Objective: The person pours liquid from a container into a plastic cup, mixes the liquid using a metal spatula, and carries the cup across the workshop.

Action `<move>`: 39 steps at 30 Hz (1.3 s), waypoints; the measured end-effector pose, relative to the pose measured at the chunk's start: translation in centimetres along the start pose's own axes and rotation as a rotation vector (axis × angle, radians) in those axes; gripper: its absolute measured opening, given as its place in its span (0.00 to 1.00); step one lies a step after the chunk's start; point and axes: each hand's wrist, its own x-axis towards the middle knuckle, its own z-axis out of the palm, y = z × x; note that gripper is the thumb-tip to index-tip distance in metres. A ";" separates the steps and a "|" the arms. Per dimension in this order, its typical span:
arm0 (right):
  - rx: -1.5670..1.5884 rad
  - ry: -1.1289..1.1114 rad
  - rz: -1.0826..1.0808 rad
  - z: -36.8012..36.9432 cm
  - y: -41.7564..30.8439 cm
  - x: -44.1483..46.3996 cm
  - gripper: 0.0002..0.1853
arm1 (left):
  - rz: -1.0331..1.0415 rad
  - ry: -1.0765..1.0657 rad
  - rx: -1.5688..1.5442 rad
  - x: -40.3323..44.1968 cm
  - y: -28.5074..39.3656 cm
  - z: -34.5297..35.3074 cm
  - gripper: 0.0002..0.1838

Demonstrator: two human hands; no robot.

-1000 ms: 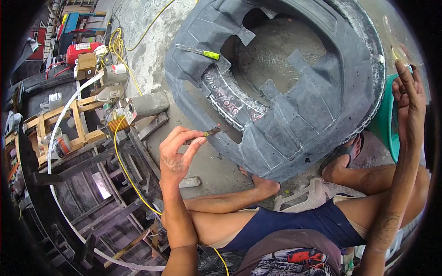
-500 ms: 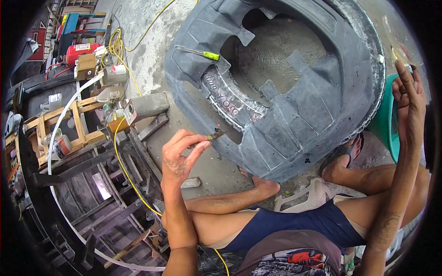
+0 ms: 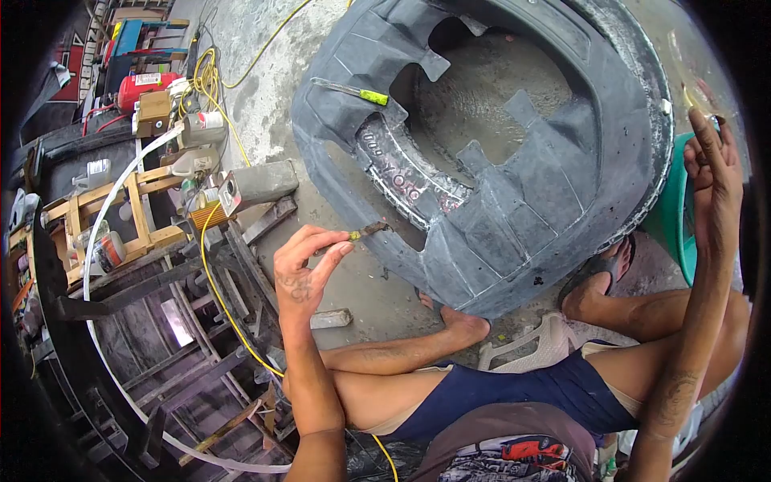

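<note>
My left hand (image 3: 299, 261) is closed in a pinch on a short dark strip with a yellow-green end (image 3: 368, 231); its exact kind does not show. The strip's dark tip is at the lower left edge of a large grey moulded panel (image 3: 514, 217); whether it touches cannot be told. On the panel's upper left lies a cutter knife with a bright green handle (image 3: 372, 97). At the far right my right hand (image 3: 711, 169) is raised with curled fingers, beside a thin yellowish, see-through thing that I cannot make out.
Under the panel is a tyre (image 3: 401, 181) with white lettering. A green tub (image 3: 683, 217) stands at the right. To the left are a dark metal frame (image 3: 120, 309), a grey block (image 3: 265, 183), a yellow cable (image 3: 210, 277) and a white hose (image 3: 90, 305).
My left hand has moved slightly left with the strip, and more of the strip's dark part shows. The panel appears shifted slightly right in view. My right hand is nearly still.
</note>
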 end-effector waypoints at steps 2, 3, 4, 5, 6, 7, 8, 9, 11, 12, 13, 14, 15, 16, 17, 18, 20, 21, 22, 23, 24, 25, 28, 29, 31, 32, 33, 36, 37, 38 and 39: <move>-0.021 -0.031 -0.012 -0.2 0.1 0.0 0.40 | 0.004 -0.004 -0.007 -0.1 -0.1 0.0 0.08; -0.021 -0.031 -0.013 0.0 0.0 0.0 0.40 | 0.007 -0.009 -0.013 -0.1 -0.1 0.0 0.08; -0.013 -0.002 -0.007 0.3 -0.1 -0.2 0.40 | 0.007 -0.008 -0.013 -0.1 -0.1 -0.1 0.08; -0.004 0.027 0.000 0.5 -0.2 -0.3 0.41 | -0.013 -0.014 -0.016 -0.1 0.0 -0.3 0.08; -0.004 0.027 0.000 0.5 -0.2 -0.3 0.41 | -0.033 -0.019 -0.019 -0.1 0.0 -0.5 0.08; -0.006 0.026 0.000 0.5 -0.3 -0.3 0.41 | -0.033 -0.018 -0.019 -0.1 -0.1 -0.6 0.08; -0.008 0.024 0.000 0.6 -0.3 -0.2 0.41 | -0.045 -0.003 -0.005 -0.1 -0.3 -0.6 0.08; -0.008 0.023 -0.001 0.6 -0.4 -0.3 0.41 | -0.057 0.012 0.009 -0.1 -0.3 -0.7 0.08; -0.003 0.028 0.000 0.9 -0.5 -0.4 0.41 | -0.040 0.015 0.006 -0.1 -0.3 -0.7 0.08; -0.002 0.028 -0.001 0.9 -0.6 -0.4 0.41 | -0.022 0.018 0.002 0.0 -0.2 -0.7 0.08; -0.008 0.022 -0.001 0.9 -0.6 -0.5 0.41 | -0.021 0.018 0.001 0.0 -0.4 -0.7 0.08; -0.014 0.015 -0.001 1.0 -0.6 -0.5 0.41 | -0.025 0.032 -0.011 -0.1 -0.8 -0.8 0.08; -0.014 0.015 -0.001 1.0 -0.6 -0.5 0.41 | -0.029 0.046 -0.023 -0.2 -1.0 -0.8 0.08; -0.013 0.015 0.002 1.0 -0.5 -0.5 0.41 | -0.030 0.046 -0.023 -0.2 -0.8 -0.8 0.08; -0.011 0.014 0.003 1.0 -0.5 -0.5 0.41 | -0.027 0.034 -0.019 -0.1 -0.5 -0.8 0.08; -0.009 0.014 0.005 0.9 -0.5 -0.4 0.41 | -0.024 0.022 -0.015 -0.1 -0.4 -0.8 0.08; -0.006 0.016 0.007 0.7 -0.4 -0.3 0.41 | -0.023 0.023 -0.006 -0.1 -0.6 -0.8 0.08; -0.005 0.017 0.006 0.4 -0.2 -0.2 0.41 | -0.021 0.024 0.003 -0.1 -0.6 -0.8 0.08; -0.014 -0.020 -0.001 -0.2 0.1 0.1 0.41 | -0.021 0.024 0.004 -0.1 -0.5 -0.7 0.08; -0.023 -0.056 -0.007 -0.3 0.2 0.3 0.41 | -0.010 0.027 0.005 0.0 -0.3 -0.6 0.08; -0.023 -0.057 -0.007 -0.2 0.2 0.2 0.41 | 0.001 0.030 0.006 0.0 -0.2 -0.6 0.09; -0.012 -0.028 -0.005 0.2 -0.1 0.0 0.41 | 0.000 0.031 0.006 0.0 -0.2 -0.5 0.09; 0.017 0.004 0.003 0.4 -0.1 -0.1 0.40 | 0.015 0.047 0.027 0.0 -0.4 -0.5 0.09; 0.036 0.007 0.008 0.3 -0.1 -0.1 0.40 | 0.025 0.035 0.013 0.0 -0.3 -0.5 0.09; 0.033 0.010 0.007 0.3 -0.1 -0.1 0.40 | 0.035 0.022 -0.002 0.1 -0.2 -0.3 0.08; 0.030 0.011 0.004 0.3 -0.1 -0.1 0.40 | 0.044 0.012 0.003 0.1 -0.3 -0.1 0.08; 0.027 0.012 0.002 0.3 -0.1 -0.1 0.40 | 0.054 0.001 0.009 0.2 -0.3 0.0 0.08; 0.021 0.015 -0.004 0.4 -0.1 -0.1 0.39 | 0.051 -0.006 -0.011 0.4 -0.2 0.3 0.08; 0.019 0.016 -0.007 0.5 -0.1 -0.1 0.39 | 0.053 -0.006 -0.011 0.4 -0.2 0.3 0.08; 0.017 0.019 -0.010 0.5 -0.1 -0.1 0.39 | 0.052 -0.012 -0.001 0.4 -0.2 0.4 0.07; 0.017 0.021 -0.011 0.7 -0.2 -0.2 0.39 | 0.051 -0.018 0.009 0.5 -0.2 0.4 0.07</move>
